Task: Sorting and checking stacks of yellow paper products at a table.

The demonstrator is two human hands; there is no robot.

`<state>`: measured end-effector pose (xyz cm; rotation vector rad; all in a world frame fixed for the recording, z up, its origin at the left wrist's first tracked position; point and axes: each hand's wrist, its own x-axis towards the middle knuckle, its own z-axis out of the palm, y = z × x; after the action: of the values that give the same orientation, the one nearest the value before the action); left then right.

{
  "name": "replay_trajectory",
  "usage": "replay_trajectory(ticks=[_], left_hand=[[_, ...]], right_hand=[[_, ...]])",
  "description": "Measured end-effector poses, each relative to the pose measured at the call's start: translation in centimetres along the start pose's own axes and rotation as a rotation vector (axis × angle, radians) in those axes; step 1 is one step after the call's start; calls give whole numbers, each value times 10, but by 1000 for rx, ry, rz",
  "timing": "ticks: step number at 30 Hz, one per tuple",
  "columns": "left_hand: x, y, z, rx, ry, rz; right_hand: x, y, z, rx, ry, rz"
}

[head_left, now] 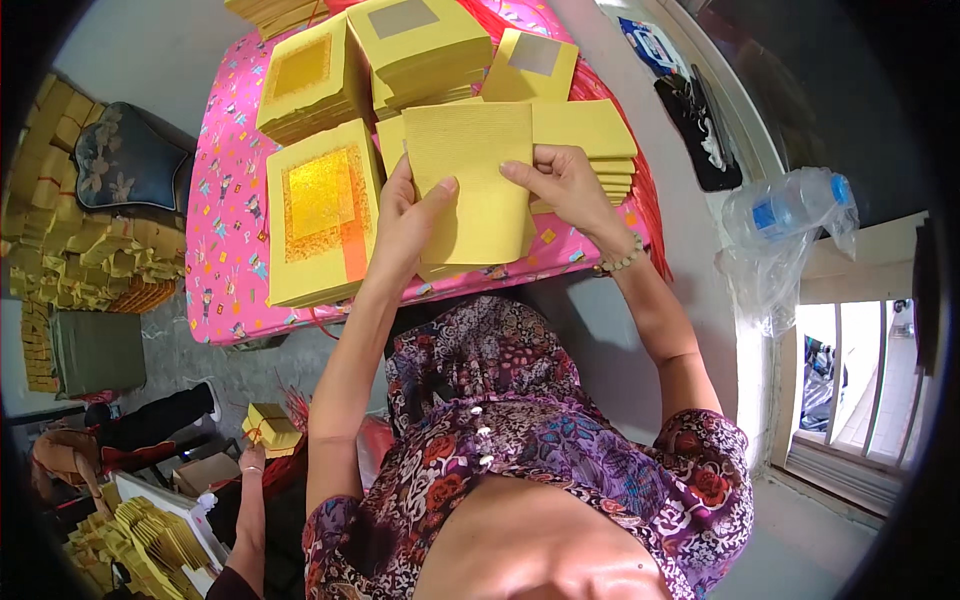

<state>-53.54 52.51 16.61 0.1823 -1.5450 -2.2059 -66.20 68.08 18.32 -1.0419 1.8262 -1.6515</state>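
A folded wad of yellow joss paper (470, 150) is held up between my two hands, over the near edge of the table. My left hand (412, 215) grips its left side, thumb on the face and fingers behind. On the upper right side, my right hand (562, 188) pinches it the same way. Just left lies a stack with a gold foil square (322, 205) and an orange strip. Behind the wad are a stack with a silver square (405, 20) and a smaller silver-marked piece (535, 58). Folded yellow wads (600, 135) are piled beside my right hand.
A pink patterned cloth (230, 190) covers the table, with red strings (645, 190) along its right edge. Right of it are a black pouch (695, 130) and a plastic bottle (790, 210). At lower left, another person's hand (252, 458) touches a tied yellow bundle (270, 430).
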Motion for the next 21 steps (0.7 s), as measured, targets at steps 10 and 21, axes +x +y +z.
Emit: replay_trajectory(ticks=[10,21], left_hand=[[11,-2,-2,-40,19,-46],[25,-5,-2,-90,28,-74]], right_hand=[[0,1,0,-51,-27,151],[-1,10,0,-34,18,163]])
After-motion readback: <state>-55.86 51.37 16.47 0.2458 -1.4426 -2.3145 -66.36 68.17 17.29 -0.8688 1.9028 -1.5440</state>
